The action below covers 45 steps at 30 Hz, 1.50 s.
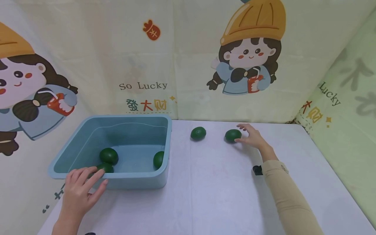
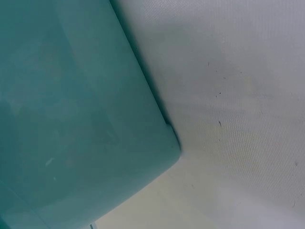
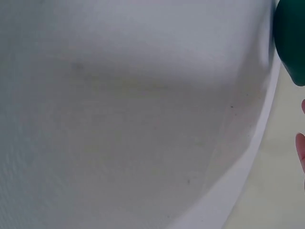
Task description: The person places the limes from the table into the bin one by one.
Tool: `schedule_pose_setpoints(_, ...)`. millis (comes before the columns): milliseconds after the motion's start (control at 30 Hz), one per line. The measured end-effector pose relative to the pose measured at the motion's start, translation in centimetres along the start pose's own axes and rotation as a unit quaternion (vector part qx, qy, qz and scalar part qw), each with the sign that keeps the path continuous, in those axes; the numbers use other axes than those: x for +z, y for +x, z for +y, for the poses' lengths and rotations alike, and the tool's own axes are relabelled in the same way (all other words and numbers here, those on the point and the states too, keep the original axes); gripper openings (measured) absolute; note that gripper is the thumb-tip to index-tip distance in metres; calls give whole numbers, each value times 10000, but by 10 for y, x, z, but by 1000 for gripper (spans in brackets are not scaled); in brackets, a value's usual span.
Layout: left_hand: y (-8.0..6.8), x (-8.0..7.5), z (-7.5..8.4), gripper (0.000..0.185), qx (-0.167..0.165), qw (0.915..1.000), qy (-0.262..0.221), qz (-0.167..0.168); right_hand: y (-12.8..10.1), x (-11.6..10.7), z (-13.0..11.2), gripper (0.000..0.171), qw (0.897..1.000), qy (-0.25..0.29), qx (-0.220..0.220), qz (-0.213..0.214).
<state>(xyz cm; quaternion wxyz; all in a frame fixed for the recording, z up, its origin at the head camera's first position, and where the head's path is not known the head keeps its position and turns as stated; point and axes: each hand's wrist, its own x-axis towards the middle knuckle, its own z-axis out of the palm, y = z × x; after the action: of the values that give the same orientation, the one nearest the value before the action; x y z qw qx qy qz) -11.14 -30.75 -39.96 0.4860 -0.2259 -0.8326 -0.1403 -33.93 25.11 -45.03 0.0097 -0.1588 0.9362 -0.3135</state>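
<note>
In the head view my right hand (image 1: 251, 137) is at a dark green, smooth oval fruit (image 1: 232, 135) on the table, thumb at its near side and fingers raised over its far right edge. That fruit (image 3: 293, 40) also shows at the right wrist view's upper right, with fingertips (image 3: 301, 145) below it. Another green fruit (image 1: 198, 133) lies to its left. My left hand (image 1: 80, 191) rests at the front rim of a blue plastic bin (image 1: 132, 175), fingers loosely extended over it. Inside are green fruits (image 1: 109, 156), one partly hidden behind the left fingertips and one at the right wall.
A white-covered table (image 1: 205, 189) carries everything. Behind it hangs a cream backdrop (image 1: 194, 65) with cartoon prints, and a similar cloth (image 1: 352, 130) borders the right side. The bin's corner (image 2: 167, 143) fills the left wrist view's left part.
</note>
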Motion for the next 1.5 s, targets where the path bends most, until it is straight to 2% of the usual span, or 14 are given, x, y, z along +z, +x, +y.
schedule_pose_setpoints(267,1,1,0,53,40,9999,-43,97,1,7,7,68,9999,-7,122,-70)
schedule_pose_setpoints(967,-1,1,0,51,-15,10000,-7,57,1,10,11,73,9989,-81,312,-341)
schedule_pose_setpoints(1500,0,1,2,52,-20,9999,-47,93,4,13,12,73,9981,-196,290,-515)
